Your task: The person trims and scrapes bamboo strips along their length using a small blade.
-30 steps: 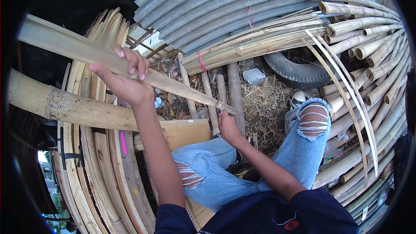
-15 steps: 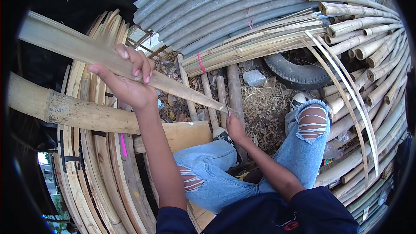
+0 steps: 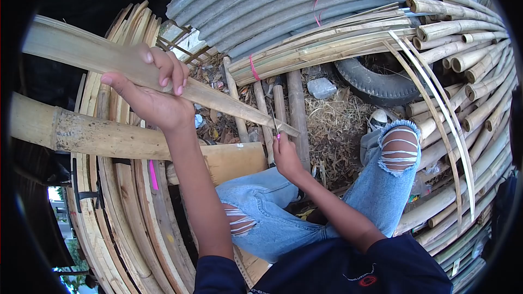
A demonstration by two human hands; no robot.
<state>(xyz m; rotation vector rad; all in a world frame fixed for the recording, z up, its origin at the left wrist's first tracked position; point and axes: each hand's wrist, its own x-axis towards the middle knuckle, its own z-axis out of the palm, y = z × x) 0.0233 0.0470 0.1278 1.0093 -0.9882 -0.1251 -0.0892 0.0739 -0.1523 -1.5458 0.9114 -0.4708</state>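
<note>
A long split bamboo strip [image 3: 218,103] runs slantwise from the upper left down to the middle of the head view. My left hand [image 3: 158,87] grips it from beneath, fingers curled over its upper edge and thumb along the lower side. Near the strip's narrow end, my right hand [image 3: 287,158] is closed on a knife, its thin dark blade [image 3: 274,124] crossing the strip. The knife's handle is mostly hidden in the fist. Below the strip lies a thick bamboo pole [image 3: 114,140], its near end by my left forearm.
Stacked split bamboo [image 3: 122,201] stands at left. A tied bundle of bamboo strips [image 3: 321,46] lies ahead, by a corrugated sheet [image 3: 272,5] and a tyre [image 3: 376,84]. Round bamboo poles [image 3: 457,30] fill the right side, with thin curved strips [image 3: 436,109] leaning there.
My right hand and the knife have shifted left along the strip, away from its tip. My left hand has moved slightly left, still gripping the strip.
</note>
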